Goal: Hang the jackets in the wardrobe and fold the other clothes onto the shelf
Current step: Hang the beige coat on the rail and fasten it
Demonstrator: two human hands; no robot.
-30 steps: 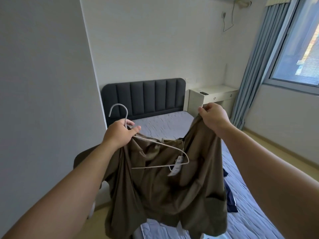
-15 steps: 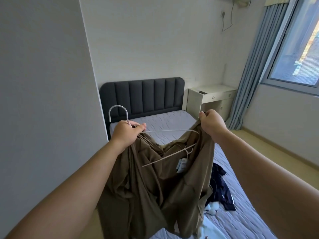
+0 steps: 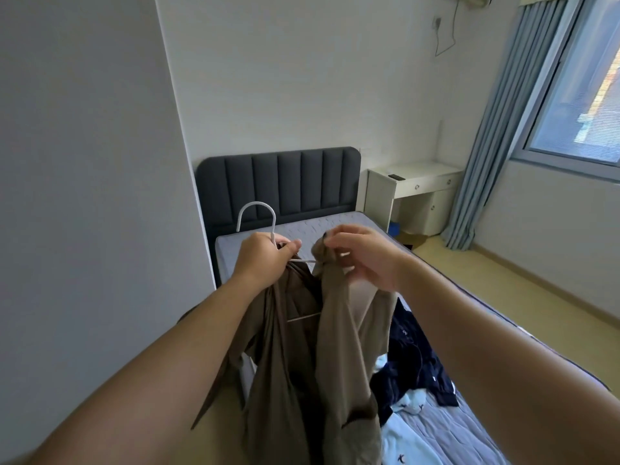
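Currently, head view: left hand (image 3: 265, 261) curled tight round the neck of the thin white wire hanger (image 3: 256, 209), right hand (image 3: 367, 260) pinching a bunched shoulder fold of the soft olive-brown fabric jacket (image 3: 335, 350), which hangs limp between both arms by the grey quilted bed (image 3: 335, 226), hanger partly inside it. Jacket looks light and floppy, likely to slide off slick wire, so hold at collar and shoulder seam; dark navy garment (image 3: 414, 354) and pale blue printed garment (image 3: 402, 434) lie crumpled on the bed.
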